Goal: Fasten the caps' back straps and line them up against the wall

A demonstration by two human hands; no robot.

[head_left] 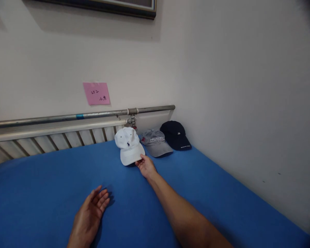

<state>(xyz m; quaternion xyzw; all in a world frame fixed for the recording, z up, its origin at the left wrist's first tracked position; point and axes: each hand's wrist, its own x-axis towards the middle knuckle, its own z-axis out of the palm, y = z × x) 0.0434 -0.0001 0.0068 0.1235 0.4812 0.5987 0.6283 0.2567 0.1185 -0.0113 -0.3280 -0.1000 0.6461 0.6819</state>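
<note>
Three caps sit in a row at the far corner of a blue bed surface (54,179): a white cap (127,144), a grey cap (156,141) and a dark navy cap (176,134). My right hand (145,166) reaches forward and pinches the front edge of the white cap's brim. My left hand (89,215) rests flat on the blue surface nearer to me, fingers apart, holding nothing.
A white radiator (41,141) with a metal pipe (93,115) runs along the back wall. A pink sticky note (96,93) hangs on that wall, below a picture frame (119,7). A white side wall borders the bed on the right.
</note>
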